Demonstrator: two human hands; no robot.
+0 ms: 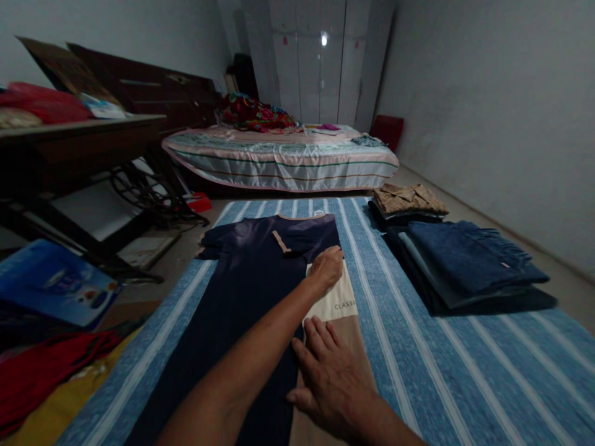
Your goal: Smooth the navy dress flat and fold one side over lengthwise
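A navy T-shirt (251, 279) lies spread on a blue striped cloth. Its right side is folded inward, showing a cream and tan panel with the letters "CLASSI", and one sleeve rests on top. My left hand (328, 269) reaches across the shirt, its fingers curled down on the folded edge near the shoulder; the fingertips are partly hidden. Closer to me, my right hand (332, 371) lies flat on the tan part with its fingers apart.
Folded jeans (469, 260) are stacked at the right, with a folded patterned brown garment (409, 199) behind. A bed (279, 161) stands farther back. To the left are a sewing machine table (83, 139), a blue box (56, 282) and red and yellow clothes (51, 378).
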